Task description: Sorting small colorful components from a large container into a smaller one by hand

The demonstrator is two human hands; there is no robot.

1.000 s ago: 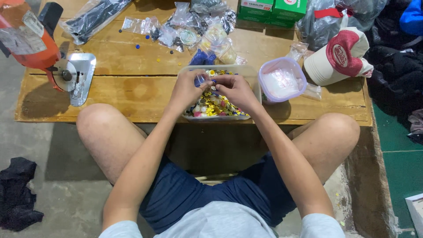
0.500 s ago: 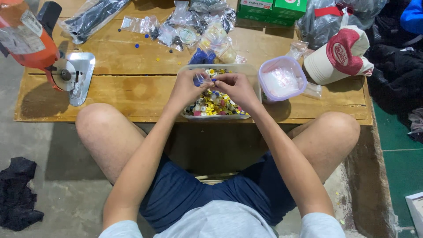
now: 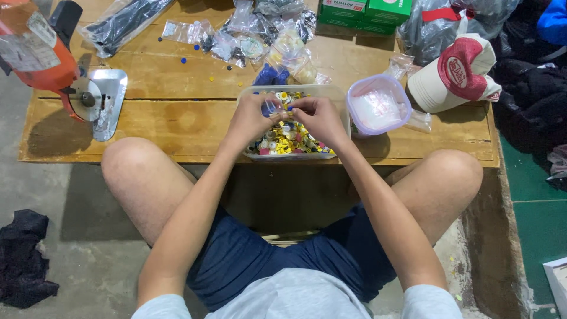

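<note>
Head view, looking down at a low wooden table (image 3: pixel 177 112), planks worn and glossy, with the person seated at its 6 o'clock edge. Clear rectangular plastic tub (image 3: pixel 322 92) sits at the table's near edge, centre; filled with small round pieces (image 3: pixel 289 137), mostly yellow, some white, red and blue, button-like. Both hands meet over the tub's middle. Left hand (image 3: pixel 251 118): fingers curled in, tips pinched on a small blue piece (image 3: pixel 270 108). Right hand (image 3: pixel 319 116): fingers likewise drawn together, tips touching the left hand's; what it grips is too small to tell. At 3 o'clock from the tub, just beside it, a rounded square container (image 3: pixel 378 106) with lilac rim, whitish contents. Further at 2 o'clock, a red-and-cream cap (image 3: pixel 458 74), fabric. At 12 o'clock, crinkled clear bags (image 3: pixel 254 29) and loose beads. At 9 o'clock, well apart, an orange-bodied tool with shiny metal base plate (image 3: pixel 103 100).
</note>
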